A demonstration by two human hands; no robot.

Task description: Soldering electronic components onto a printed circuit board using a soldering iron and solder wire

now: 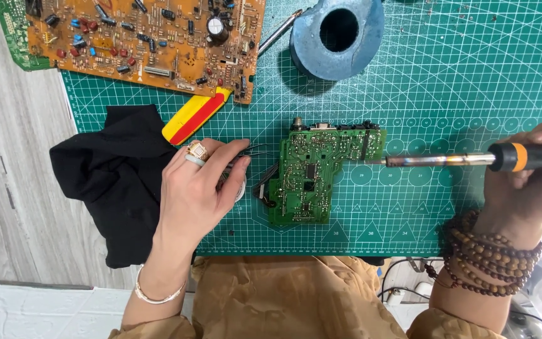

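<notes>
Head view looks straight down on a green cutting mat that covers the counter. Between the hands lies a small green circuit board, flat on the mat, solder side up, with dark connectors along its far edge.

The right hand is clenched around the black and orange handle of a soldering iron. The iron lies level, pointing toward the left hand, and its metal tip meets the near-right corner of the small board's upper part. Strings of brown wooden beads wrap the right wrist.

The left hand is closed on a pair of dark tweezers, pinched between thumb and fingers; their points aim at the small board and stop just short of its left edge. Under this hand sits something round and pale, mostly hidden. A ring is on one finger and a silver bangle on the wrist.

Left of the left hand a black cloth lies crumpled, half off the mat. Beyond that hand rests a yellow and red tool handle, and farther on, a large orange circuit board. Beyond the small board stands a blue ring-shaped holder.
</notes>
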